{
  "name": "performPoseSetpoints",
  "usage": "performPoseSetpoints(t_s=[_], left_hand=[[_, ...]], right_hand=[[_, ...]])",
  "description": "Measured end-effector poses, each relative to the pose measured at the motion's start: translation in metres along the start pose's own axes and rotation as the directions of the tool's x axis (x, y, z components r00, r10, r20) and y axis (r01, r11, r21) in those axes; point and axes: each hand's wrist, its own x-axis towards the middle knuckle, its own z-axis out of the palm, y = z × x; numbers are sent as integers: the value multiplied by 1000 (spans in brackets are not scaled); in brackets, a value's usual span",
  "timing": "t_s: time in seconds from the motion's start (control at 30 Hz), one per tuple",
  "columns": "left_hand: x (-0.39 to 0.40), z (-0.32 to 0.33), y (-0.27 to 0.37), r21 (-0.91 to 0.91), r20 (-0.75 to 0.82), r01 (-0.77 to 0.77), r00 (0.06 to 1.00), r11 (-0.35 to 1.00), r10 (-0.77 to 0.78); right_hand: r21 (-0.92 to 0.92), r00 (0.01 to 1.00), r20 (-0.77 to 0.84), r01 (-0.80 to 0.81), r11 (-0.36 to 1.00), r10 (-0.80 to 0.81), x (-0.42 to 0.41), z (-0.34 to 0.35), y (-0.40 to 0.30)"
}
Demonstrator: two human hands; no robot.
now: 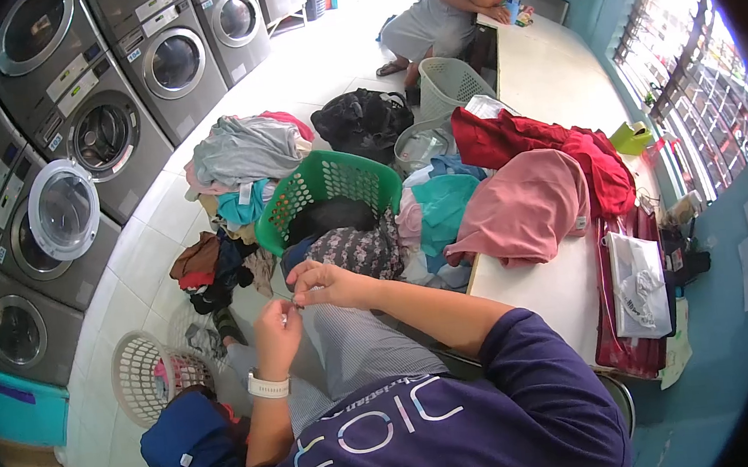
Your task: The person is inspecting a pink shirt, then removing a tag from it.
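Observation:
My left hand (278, 330), with a white watch on its wrist, meets my right hand (330, 285) above my lap. Their fingertips pinch a small dark thing (297, 302), too small to identify. Just beyond the hands, a floral-print garment (355, 252) spills from the near side of a green plastic laundry basket (331, 170). A black garment (332, 218) lies inside that basket. To its right is a pile with a teal cloth (447, 203). A pink garment (523, 209) and a red garment (534, 140) drape over the white table (529, 299).
Stacked front-loading machines (175, 63) line the left, one with its round door (64, 209) swung out. Grey clothes (247, 148) and a black bundle (363, 123) sit ahead. A white basket (141, 377) stands at lower left. Another person (454, 13) sits at the table's far end.

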Motion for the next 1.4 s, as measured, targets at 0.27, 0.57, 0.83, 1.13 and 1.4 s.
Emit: performPoseSetpoints(t_s=[0.27, 0.57, 0.83, 1.13, 1.4], left_hand=[[3, -5, 12, 43, -13, 12, 1000, 999, -11], [0, 1, 5, 71, 1, -34, 999, 997, 34], [-5, 9, -7, -120, 143, 246, 963, 962, -228], [2, -4, 4, 8, 19, 211, 977, 977, -211], [1, 4, 12, 170, -65, -103, 991, 980, 116]], right_hand=[[-218, 985, 17, -166, 962, 174, 3, -2, 8], [-272, 979, 67, 202, 941, -191, 3, 3, 21], [204, 1000, 17, -29, 979, 26, 1, 4, -4], [289, 991, 16, -132, 948, 133, 2, 1, -8], [-263, 985, -62, 141, 954, -163, 2, 3, 8]])
